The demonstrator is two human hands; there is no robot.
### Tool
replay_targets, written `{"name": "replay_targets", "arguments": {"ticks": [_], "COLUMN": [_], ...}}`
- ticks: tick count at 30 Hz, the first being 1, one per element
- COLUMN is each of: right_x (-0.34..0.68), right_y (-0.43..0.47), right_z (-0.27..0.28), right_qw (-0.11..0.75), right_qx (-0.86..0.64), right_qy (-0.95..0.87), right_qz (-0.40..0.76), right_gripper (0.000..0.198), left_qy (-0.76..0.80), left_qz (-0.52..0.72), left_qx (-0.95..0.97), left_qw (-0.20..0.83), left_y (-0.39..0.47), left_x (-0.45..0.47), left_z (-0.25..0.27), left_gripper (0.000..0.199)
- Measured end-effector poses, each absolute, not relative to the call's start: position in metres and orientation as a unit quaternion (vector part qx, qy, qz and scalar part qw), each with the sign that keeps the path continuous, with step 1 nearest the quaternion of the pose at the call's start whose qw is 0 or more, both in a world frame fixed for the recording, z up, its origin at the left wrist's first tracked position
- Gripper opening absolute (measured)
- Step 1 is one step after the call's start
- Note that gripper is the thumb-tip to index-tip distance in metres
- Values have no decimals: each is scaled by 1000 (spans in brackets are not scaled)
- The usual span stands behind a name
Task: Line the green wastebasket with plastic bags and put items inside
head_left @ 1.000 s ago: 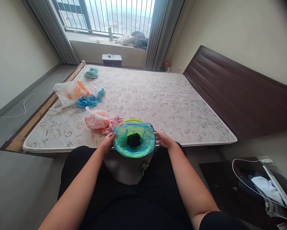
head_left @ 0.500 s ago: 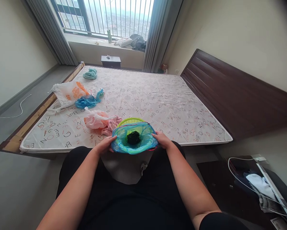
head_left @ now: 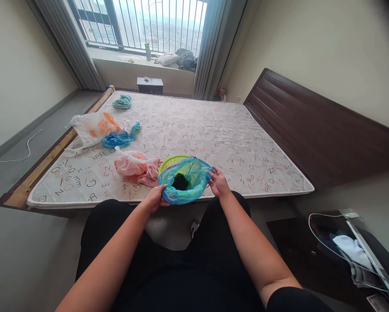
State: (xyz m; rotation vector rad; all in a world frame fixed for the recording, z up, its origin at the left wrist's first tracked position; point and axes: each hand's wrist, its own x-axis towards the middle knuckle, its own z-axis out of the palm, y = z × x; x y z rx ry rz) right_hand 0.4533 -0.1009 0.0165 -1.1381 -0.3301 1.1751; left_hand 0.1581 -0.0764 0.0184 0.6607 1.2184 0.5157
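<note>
The blue bag, a black bundle inside it, was at the near edge of the mattress. The left hand and right hand gripped opposite sides of the bag's mouth.

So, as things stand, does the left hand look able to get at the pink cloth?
Probably yes: the pink cloth lies on the mattress just beyond the left hand, with nothing visible between them, though that hand would first need to release the blue bag.

Left grip and right grip pinch blue bag rim, black bundle inside; green basket showing far side, pink cloth left.
</note>
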Motion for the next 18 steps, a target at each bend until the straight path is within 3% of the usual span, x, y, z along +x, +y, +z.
{"name": "replay_targets", "arguments": {"ticks": [5,9,11,15,18], "right_x": [457,461,463,465,463], "right_y": [-112,-119,-118,-114,-111], "right_z": [10,10,9,5,3], "right_qw": [521,479,494,548,570], "right_qx": [-618,-653,-669,-639,-609], "right_qy": [-75,-166,-202,-258,-307], "right_qz": [585,562,517,475,458], "right_gripper": [15,22,25,31,39], "left_qy": [566,579,615,649,590], "left_qz": [230,158,121,174,216], "left_qx": [290,371,468,679,752], "left_qw": [737,709,623,296,201], "left_y": [-93,-88,-77,-53,-37], "left_x": [182,172,161,151,161], "left_z": [16,20,28,47,51], "left_gripper": [29,31,33,30,23]}}
